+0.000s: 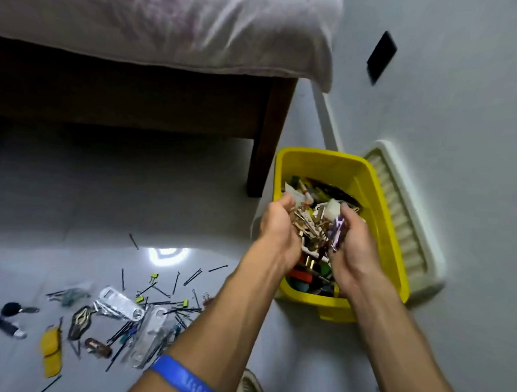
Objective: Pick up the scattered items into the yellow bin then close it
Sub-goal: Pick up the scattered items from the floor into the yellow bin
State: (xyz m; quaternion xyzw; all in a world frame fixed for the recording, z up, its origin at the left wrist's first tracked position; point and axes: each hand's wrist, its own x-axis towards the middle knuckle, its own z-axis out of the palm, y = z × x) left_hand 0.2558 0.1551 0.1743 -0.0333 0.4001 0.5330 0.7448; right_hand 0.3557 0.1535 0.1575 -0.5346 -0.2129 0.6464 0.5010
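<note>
We hold both hands over the open yellow bin (379, 208), which sits on the grey floor (131, 195) just beside the wooden leg of the bed (269, 136) and close to the wall. Our left hand (278, 227) and our right hand (355, 246) are cupped toward each other, fingers curled, and between them they hold a mixed handful of small items (312, 225): pale clips and pins, with a purple-and-white piece pinched against the right hand's fingers. The handful hangs just above the bin's contents, a jumble of coloured bits that fills much of the bin. We cannot tell whether any piece is dropping.

The bin's white lid (412, 216) stands tilted against the wall, just behind the bin on its right side.

To the left of our forearms, the remaining scattered items (143, 312) lie spread on the floor, well apart from the bin: many dark hairpins, a few yellow-green binder clips, two clear plastic packets, a brown clip, a yellow piece (51, 351) and a small black brush (14, 309) at the far left. They are blurred, so finer detail is lost.

A blue wristband (182, 377) circles our left forearm. A pale bedsheet (170, 23) hangs over the bed's edge, and a dark plate (381, 57) is fixed on the wall.
</note>
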